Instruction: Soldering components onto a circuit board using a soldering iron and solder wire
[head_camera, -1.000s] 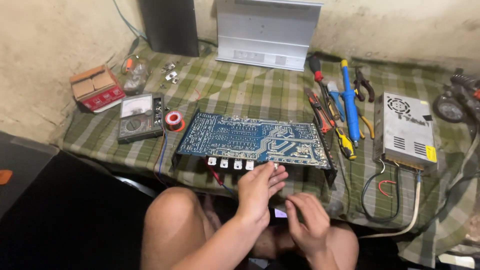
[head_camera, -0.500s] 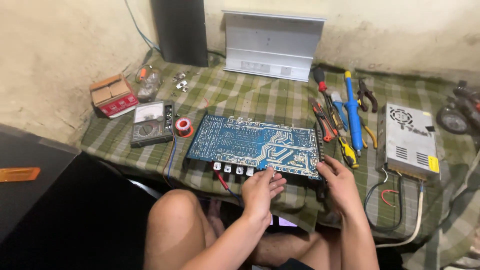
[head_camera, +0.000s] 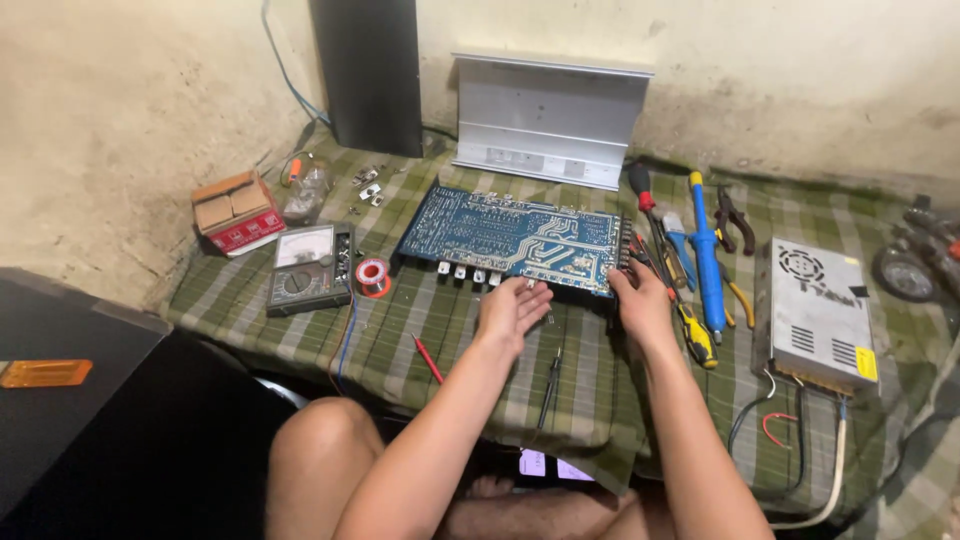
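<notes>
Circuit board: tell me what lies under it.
The blue circuit board rests on the green checked cloth. Both hands touch its near edge. Anything directly beneath the board is covered from view.

Left hand (head_camera: 512, 310) covers the near edge of the blue circuit board (head_camera: 515, 240) — fingertips tucked under it, contact not visible. Right hand (head_camera: 640, 298) hides the board's near right corner and its grip there; can't tell if the fingers clamp or just rest. Small metal bits (head_camera: 366, 183) by the black upright panel (head_camera: 368, 70) too small to identify. Clear bag (head_camera: 306, 190) next to the cardboard box (head_camera: 235, 208) — contents unreadable. Black panel cut off by the top edge. Wheeled thing (head_camera: 915, 262) far right is cut by the frame and blurred. White cable (head_camera: 828, 478) off the grey power supply (head_camera: 815, 315) runs out at the bottom. Something lit (head_camera: 545, 466) under the cloth's (head_camera: 590, 400) edge is mostly hidden.
</notes>
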